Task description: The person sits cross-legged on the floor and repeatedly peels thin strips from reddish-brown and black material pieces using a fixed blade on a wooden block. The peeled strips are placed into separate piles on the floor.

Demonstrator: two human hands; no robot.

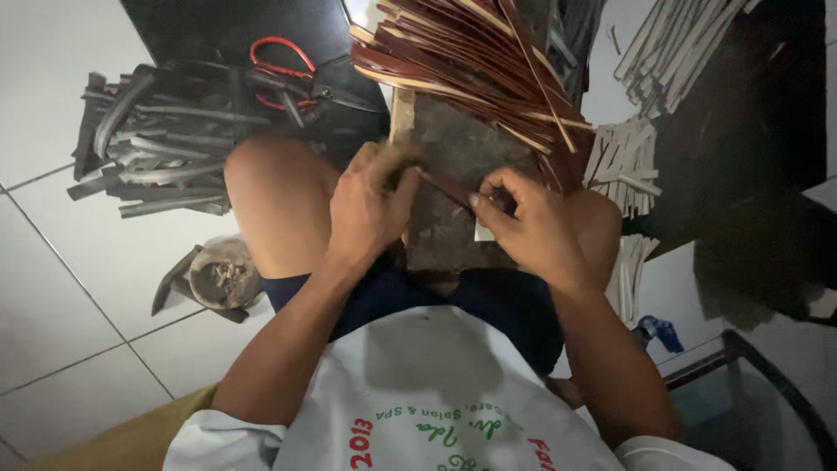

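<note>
head view: left hand (370, 205) and right hand (523, 218) both pinch closed on a thin reddish-brown strip (449, 187); likely light, springy, best held near its ends.

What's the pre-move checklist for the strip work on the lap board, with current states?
1. Left hand closed on a tool at the strip: ok; tool type cannot tell.
2. Right hand pinching the reddish-brown strip: ok.
3. Wooden board resting flat across the knees: ok.
4. Fingers clear of the tool edge: cannot tell, too dark.
5. Bundle of reddish strips lying on the board's far end: ok.
6. Red-handled scissors on the floor, away from both hands: ok.
</note>
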